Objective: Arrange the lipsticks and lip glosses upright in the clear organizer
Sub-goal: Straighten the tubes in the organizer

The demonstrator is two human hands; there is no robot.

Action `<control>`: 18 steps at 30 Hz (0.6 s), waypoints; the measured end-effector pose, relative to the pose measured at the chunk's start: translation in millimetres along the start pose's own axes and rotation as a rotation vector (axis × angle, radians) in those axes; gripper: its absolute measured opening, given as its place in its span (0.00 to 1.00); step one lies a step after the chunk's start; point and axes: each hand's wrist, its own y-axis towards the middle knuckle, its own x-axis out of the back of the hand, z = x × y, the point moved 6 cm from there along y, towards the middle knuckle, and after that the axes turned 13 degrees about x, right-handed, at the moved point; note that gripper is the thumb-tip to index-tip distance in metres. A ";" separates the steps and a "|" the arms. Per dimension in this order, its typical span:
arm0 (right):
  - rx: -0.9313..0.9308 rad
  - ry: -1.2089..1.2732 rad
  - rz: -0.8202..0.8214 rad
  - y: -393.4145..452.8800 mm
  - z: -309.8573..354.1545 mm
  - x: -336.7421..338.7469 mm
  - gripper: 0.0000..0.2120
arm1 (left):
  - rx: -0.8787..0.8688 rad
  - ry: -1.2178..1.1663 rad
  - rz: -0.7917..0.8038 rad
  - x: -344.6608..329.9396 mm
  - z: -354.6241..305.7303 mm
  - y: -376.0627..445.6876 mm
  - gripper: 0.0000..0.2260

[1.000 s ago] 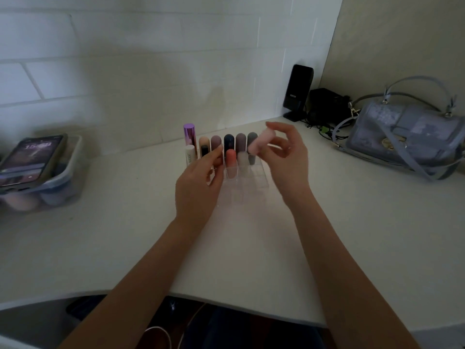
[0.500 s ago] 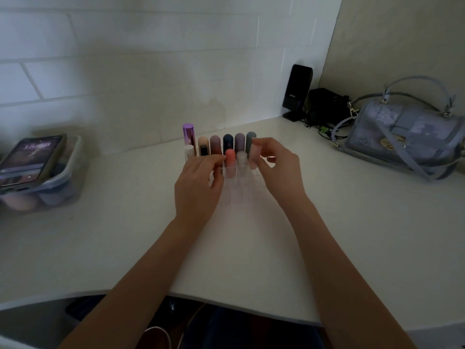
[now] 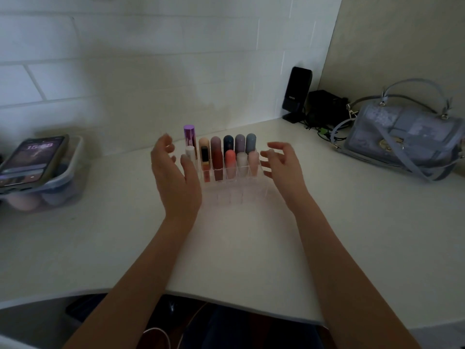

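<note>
The clear organizer (image 3: 235, 193) stands on the white counter between my hands. Several lipsticks and glosses stand upright in its two back rows: a purple metallic tube (image 3: 189, 137) at the far left, a dark blue one (image 3: 228, 142), a coral one (image 3: 230, 161) and a pale pink one (image 3: 253, 162) at the right end of the second row. The front rows hold nothing. My left hand (image 3: 173, 177) hovers just left of the organizer, fingers relaxed and spread, holding nothing. My right hand (image 3: 281, 165) hovers just right of it, fingers loosely spread, also holding nothing.
A clear tub (image 3: 73, 172) with makeup sponges and a phone (image 3: 29, 161) on top sits at the far left. A grey-blue handbag (image 3: 402, 137) lies at the right, with a black speaker (image 3: 297, 93) and cables in the back corner. The counter's front edge curves near me.
My right hand set the pale pink lipstick into the right end of the second row and let go. Both hands drew apart from the organizer, fingers opening.
</note>
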 end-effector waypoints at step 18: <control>-0.189 0.131 0.151 -3.3 -10.5 -21.4 0.34 | 0.687 -0.378 0.752 -57.6 38.5 -8.9 0.21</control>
